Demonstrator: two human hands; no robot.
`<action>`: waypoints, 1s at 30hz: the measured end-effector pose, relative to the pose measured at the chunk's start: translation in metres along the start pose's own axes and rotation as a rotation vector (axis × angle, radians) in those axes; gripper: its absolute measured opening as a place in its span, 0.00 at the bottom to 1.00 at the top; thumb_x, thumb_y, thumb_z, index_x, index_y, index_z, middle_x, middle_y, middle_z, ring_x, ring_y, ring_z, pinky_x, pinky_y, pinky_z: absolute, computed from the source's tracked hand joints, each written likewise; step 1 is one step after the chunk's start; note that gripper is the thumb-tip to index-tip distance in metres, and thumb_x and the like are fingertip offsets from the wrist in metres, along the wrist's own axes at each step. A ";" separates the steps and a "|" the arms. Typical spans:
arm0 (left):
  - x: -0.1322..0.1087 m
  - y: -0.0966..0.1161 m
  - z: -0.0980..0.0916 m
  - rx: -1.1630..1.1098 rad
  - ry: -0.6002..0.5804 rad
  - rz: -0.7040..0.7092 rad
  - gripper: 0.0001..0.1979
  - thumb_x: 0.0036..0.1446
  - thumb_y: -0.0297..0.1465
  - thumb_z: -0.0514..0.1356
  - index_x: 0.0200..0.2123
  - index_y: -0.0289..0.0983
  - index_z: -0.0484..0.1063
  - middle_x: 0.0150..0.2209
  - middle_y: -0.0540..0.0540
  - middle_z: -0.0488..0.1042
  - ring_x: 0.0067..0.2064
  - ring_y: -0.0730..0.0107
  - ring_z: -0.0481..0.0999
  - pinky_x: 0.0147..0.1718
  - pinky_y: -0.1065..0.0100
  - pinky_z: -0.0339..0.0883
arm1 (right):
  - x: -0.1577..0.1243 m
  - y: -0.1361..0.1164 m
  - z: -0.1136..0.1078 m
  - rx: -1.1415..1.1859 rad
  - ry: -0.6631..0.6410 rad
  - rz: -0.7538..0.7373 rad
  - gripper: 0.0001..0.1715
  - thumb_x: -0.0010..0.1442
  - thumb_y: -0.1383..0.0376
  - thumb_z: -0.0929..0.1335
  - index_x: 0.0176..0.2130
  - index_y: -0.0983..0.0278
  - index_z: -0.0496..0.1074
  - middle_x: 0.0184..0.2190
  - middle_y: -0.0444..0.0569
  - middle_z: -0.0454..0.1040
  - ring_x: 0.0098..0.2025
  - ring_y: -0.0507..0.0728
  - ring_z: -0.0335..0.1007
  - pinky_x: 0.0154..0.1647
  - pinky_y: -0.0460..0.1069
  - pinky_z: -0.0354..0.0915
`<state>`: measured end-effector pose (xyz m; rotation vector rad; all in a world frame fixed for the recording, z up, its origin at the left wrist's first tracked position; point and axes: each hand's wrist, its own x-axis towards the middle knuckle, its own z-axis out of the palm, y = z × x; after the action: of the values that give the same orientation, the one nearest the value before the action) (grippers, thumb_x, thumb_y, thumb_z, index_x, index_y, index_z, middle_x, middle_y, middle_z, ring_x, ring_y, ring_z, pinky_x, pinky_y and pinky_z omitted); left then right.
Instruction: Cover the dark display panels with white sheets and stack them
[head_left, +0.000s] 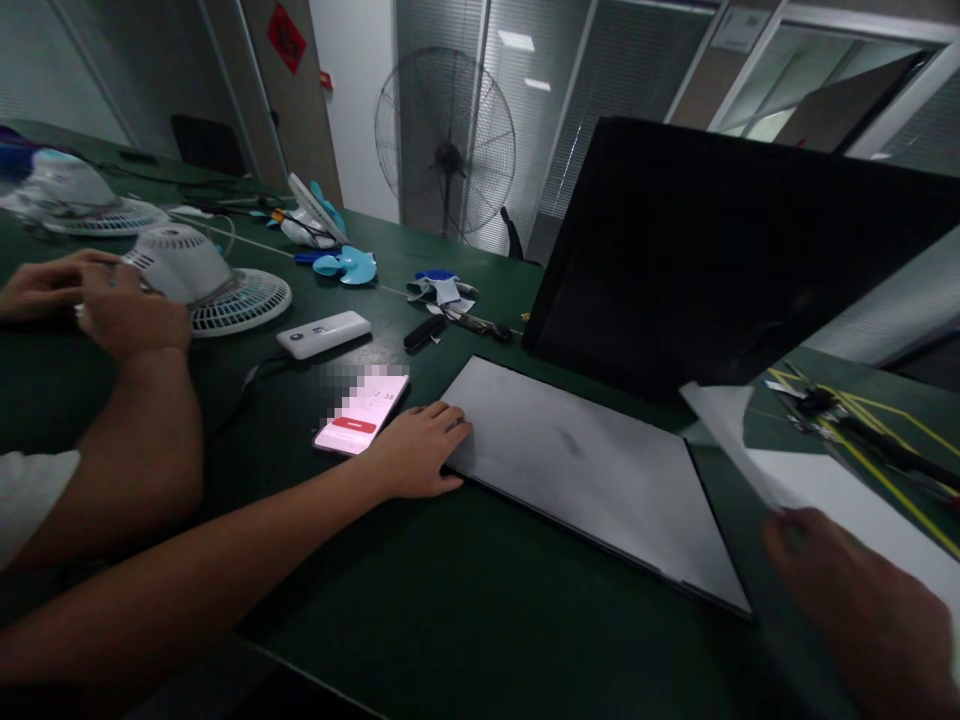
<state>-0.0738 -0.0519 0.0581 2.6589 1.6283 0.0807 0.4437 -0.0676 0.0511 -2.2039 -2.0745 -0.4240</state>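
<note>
A: Report the state of the left hand (416, 452).
B: It rests at the left end of the flat grey panel (577, 460), fingers over the top surface, thumb at the near edge. Whether it clamps the edge, I cannot tell.

A: State the panel's position.
B: Flat on the green table (487, 610), in front of the tilted black monitor (697, 260).

A: Right hand (862, 590)?
B: Blurred. It pinches a thin white sheet (739, 445), raised beside the panel's right end, between thumb and fingers.

A: List adjacent items.
B: 1 lit smartphone (364, 415), just left of the left hand; 1 white power bank (326, 335), beyond it. At far left, a co-worker's 2 hands (139, 305) touch a white desk fan (184, 265).
</note>
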 end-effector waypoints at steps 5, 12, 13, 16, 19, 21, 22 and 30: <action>0.000 0.000 0.003 0.003 0.008 -0.007 0.36 0.57 0.48 0.62 0.65 0.41 0.62 0.67 0.39 0.64 0.65 0.48 0.65 0.59 0.51 0.65 | 0.005 -0.161 -0.042 -0.029 -0.047 -0.450 0.16 0.70 0.63 0.60 0.47 0.63 0.75 0.42 0.56 0.80 0.38 0.60 0.79 0.37 0.55 0.71; 0.000 0.002 -0.002 -0.092 0.034 -0.115 0.43 0.51 0.47 0.66 0.64 0.33 0.58 0.61 0.33 0.70 0.61 0.48 0.71 0.58 0.54 0.66 | 0.003 -0.236 -0.022 0.065 0.125 -0.819 0.26 0.65 0.75 0.64 0.59 0.60 0.73 0.56 0.53 0.76 0.52 0.62 0.75 0.48 0.55 0.72; 0.000 0.002 -0.003 -0.124 0.031 -0.147 0.45 0.50 0.48 0.67 0.65 0.34 0.56 0.60 0.33 0.71 0.59 0.47 0.73 0.57 0.54 0.68 | 0.002 -0.235 -0.018 0.093 0.161 -0.839 0.26 0.65 0.74 0.64 0.59 0.60 0.73 0.56 0.53 0.76 0.52 0.62 0.75 0.49 0.56 0.72; -0.001 0.002 0.000 -0.213 0.041 -0.223 0.52 0.49 0.47 0.68 0.69 0.37 0.46 0.61 0.33 0.69 0.55 0.46 0.77 0.52 0.53 0.72 | -0.002 -0.228 -0.015 0.188 0.224 -0.859 0.21 0.68 0.70 0.64 0.58 0.61 0.75 0.53 0.53 0.78 0.50 0.61 0.75 0.49 0.57 0.72; -0.001 -0.002 0.009 -0.282 0.137 -0.215 0.62 0.48 0.43 0.69 0.72 0.41 0.28 0.68 0.30 0.60 0.56 0.45 0.77 0.51 0.52 0.74 | -0.008 -0.229 -0.020 0.261 0.224 -0.852 0.19 0.70 0.64 0.63 0.56 0.62 0.76 0.52 0.54 0.78 0.50 0.62 0.75 0.49 0.58 0.71; -0.001 -0.005 0.015 -0.296 0.228 -0.155 0.66 0.46 0.41 0.71 0.71 0.44 0.22 0.73 0.29 0.48 0.61 0.42 0.72 0.54 0.50 0.73 | -0.012 -0.234 -0.023 0.287 0.203 -0.855 0.19 0.71 0.62 0.63 0.55 0.61 0.76 0.54 0.54 0.77 0.52 0.63 0.73 0.48 0.58 0.71; -0.001 -0.006 0.017 -0.292 0.262 -0.123 0.67 0.45 0.40 0.72 0.71 0.45 0.23 0.74 0.30 0.42 0.64 0.41 0.68 0.55 0.48 0.72 | -0.014 -0.236 -0.024 0.296 0.194 -0.857 0.20 0.71 0.61 0.63 0.56 0.61 0.76 0.55 0.54 0.76 0.53 0.63 0.72 0.49 0.59 0.71; -0.007 0.000 0.008 -0.121 0.246 -0.153 0.25 0.47 0.41 0.72 0.49 0.43 0.77 0.75 0.45 0.46 0.71 0.32 0.55 0.59 0.41 0.69 | -0.014 -0.239 -0.020 0.332 0.130 -0.845 0.22 0.71 0.61 0.62 0.61 0.60 0.73 0.59 0.53 0.73 0.57 0.63 0.69 0.53 0.60 0.68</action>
<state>-0.0763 -0.0582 0.0495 2.5075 1.8225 0.5039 0.2041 -0.0682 0.0367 -1.0222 -2.6626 -0.2264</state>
